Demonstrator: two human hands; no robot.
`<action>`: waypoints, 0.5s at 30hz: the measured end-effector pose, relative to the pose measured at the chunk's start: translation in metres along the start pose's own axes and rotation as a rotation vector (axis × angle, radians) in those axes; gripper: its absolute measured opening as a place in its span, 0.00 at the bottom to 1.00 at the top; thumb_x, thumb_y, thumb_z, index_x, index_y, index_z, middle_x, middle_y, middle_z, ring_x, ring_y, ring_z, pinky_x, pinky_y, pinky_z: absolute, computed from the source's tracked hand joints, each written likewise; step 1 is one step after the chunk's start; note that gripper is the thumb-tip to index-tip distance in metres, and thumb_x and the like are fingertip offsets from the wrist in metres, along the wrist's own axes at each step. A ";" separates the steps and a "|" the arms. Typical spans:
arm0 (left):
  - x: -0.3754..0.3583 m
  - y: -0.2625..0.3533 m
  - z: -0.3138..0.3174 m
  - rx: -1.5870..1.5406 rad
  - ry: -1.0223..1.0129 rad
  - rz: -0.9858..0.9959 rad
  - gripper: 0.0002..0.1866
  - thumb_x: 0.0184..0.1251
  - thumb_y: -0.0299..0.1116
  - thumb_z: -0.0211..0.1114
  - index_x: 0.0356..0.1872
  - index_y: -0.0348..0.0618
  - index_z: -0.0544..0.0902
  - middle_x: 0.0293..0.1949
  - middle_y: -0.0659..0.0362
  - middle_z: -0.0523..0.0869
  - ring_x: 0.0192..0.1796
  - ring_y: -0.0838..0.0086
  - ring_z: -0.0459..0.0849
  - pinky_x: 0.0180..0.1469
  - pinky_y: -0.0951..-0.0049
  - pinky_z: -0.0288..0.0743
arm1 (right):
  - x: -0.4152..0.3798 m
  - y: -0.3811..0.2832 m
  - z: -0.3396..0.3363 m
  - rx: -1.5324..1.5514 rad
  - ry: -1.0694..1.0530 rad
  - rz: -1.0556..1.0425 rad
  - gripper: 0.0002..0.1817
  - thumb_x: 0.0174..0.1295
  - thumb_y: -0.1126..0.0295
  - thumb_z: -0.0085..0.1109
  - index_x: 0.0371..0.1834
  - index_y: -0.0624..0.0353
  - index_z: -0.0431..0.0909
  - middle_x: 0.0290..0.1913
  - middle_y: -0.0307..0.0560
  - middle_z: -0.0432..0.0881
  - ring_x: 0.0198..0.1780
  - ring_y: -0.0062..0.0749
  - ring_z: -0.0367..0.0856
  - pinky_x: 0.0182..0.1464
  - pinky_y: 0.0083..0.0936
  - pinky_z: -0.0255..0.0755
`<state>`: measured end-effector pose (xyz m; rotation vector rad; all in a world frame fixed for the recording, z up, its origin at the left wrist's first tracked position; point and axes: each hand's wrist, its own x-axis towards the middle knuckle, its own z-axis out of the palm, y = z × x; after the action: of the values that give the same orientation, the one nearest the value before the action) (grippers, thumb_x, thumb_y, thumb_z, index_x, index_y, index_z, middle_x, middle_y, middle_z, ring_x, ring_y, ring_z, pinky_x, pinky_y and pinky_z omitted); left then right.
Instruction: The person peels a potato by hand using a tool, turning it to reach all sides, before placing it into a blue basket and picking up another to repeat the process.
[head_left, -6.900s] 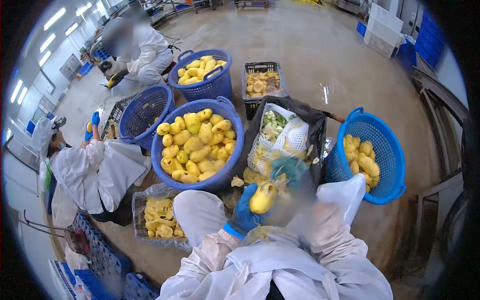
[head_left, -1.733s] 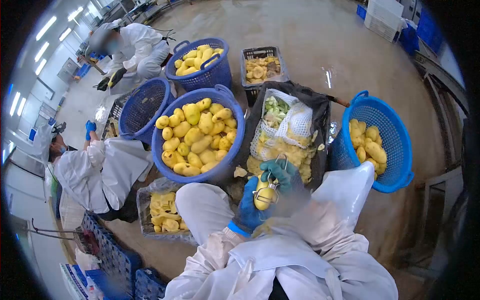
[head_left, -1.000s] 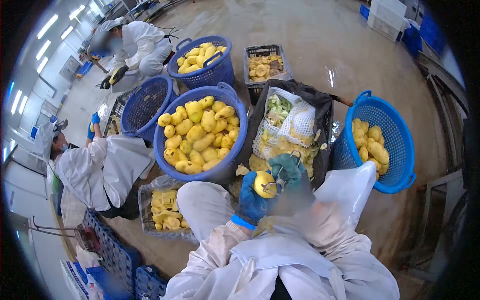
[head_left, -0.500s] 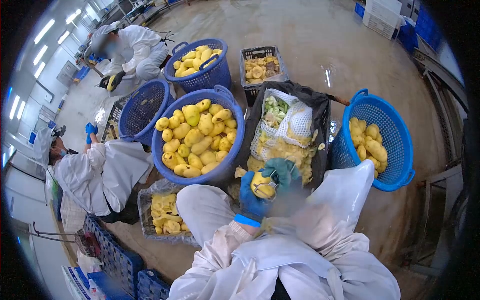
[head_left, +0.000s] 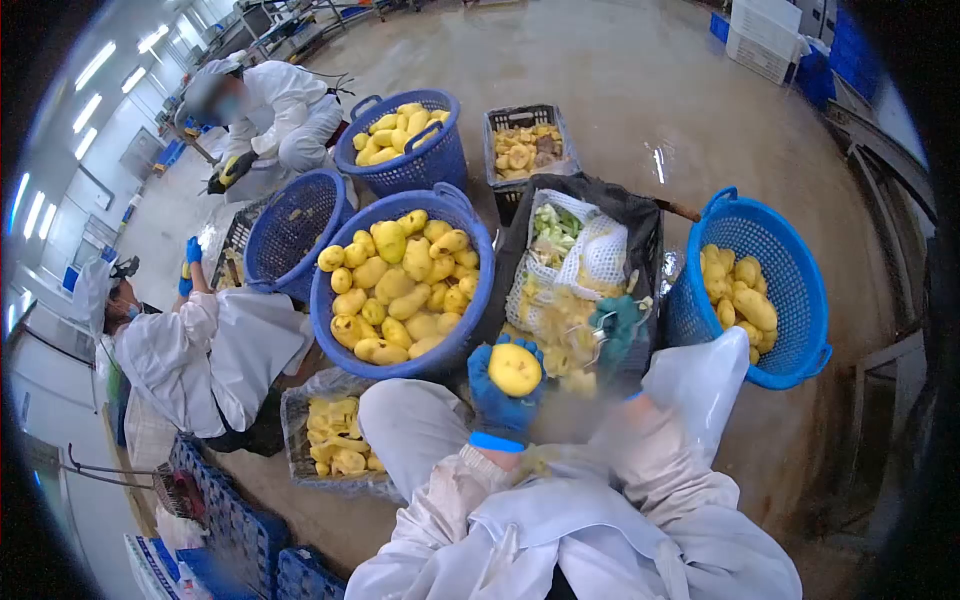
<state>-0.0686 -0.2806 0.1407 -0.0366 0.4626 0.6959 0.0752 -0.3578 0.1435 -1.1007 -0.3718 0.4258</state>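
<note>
My left hand (head_left: 505,398), in a blue glove, has its fingers wrapped round a yellow mango (head_left: 515,370) that looks partly peeled. My right hand (head_left: 618,328), in a dark green glove, is over the black-lined crate (head_left: 645,240), blurred by motion. A thin metal peeler (head_left: 600,342) shows at its fingers, only faintly. Peelings (head_left: 545,315), green scraps and white foam netting (head_left: 600,255) lie in this crate. To the left stands a round blue basket (head_left: 330,325) heaped with yellow mangoes (head_left: 400,285); the brighter blue basket (head_left: 800,290) on the right holds more mangoes (head_left: 745,300).
Two co-workers in white, one crouching (head_left: 290,100) and one seated (head_left: 190,350), are at the left. Near them are an empty blue basket (head_left: 275,275) and another of mangoes (head_left: 440,175). Crates of yellow pieces stand behind (head_left: 490,125) and beside my left knee (head_left: 300,465).
My hands have moved apart. The left has drawn slightly back and down with the mango; the right has left the fruit and moved forward and right over the crate.
</note>
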 end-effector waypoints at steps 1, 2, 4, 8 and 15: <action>0.001 -0.003 -0.004 0.047 -0.003 0.025 0.18 0.63 0.46 0.57 0.47 0.46 0.78 0.41 0.56 0.82 0.48 0.61 0.81 0.51 0.58 0.79 | -0.010 -0.004 0.009 0.071 0.008 0.057 0.12 0.69 0.68 0.43 0.39 0.58 0.77 0.34 0.41 0.80 0.35 0.27 0.78 0.40 0.26 0.72; 0.007 -0.008 -0.007 0.096 -0.014 0.046 0.17 0.63 0.46 0.57 0.46 0.47 0.78 0.41 0.56 0.82 0.48 0.61 0.81 0.50 0.58 0.79 | -0.018 0.014 0.017 0.058 -0.005 0.083 0.12 0.69 0.67 0.43 0.37 0.59 0.78 0.31 0.40 0.80 0.33 0.26 0.78 0.39 0.25 0.72; 0.007 -0.009 0.002 0.166 -0.003 0.008 0.18 0.64 0.47 0.55 0.47 0.47 0.78 0.41 0.56 0.83 0.47 0.61 0.82 0.48 0.59 0.80 | -0.012 0.026 0.017 -0.013 0.009 0.017 0.13 0.69 0.67 0.44 0.36 0.60 0.78 0.31 0.41 0.80 0.33 0.26 0.78 0.39 0.25 0.73; 0.007 -0.005 -0.004 0.043 -0.026 0.035 0.17 0.65 0.48 0.55 0.46 0.48 0.77 0.41 0.56 0.82 0.47 0.60 0.82 0.47 0.57 0.80 | 0.003 0.015 0.015 0.215 0.058 0.053 0.14 0.70 0.63 0.46 0.36 0.59 0.79 0.31 0.40 0.80 0.31 0.27 0.78 0.37 0.24 0.72; 0.008 -0.006 -0.007 0.142 -0.055 0.064 0.16 0.69 0.44 0.52 0.50 0.48 0.75 0.44 0.52 0.82 0.46 0.59 0.82 0.48 0.59 0.80 | 0.016 0.037 -0.002 0.197 0.081 0.127 0.13 0.70 0.63 0.50 0.38 0.61 0.80 0.33 0.41 0.81 0.32 0.25 0.80 0.37 0.23 0.73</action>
<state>-0.0623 -0.2813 0.1300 0.1313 0.4608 0.7235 0.0849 -0.3369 0.1098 -0.9490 -0.1845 0.5174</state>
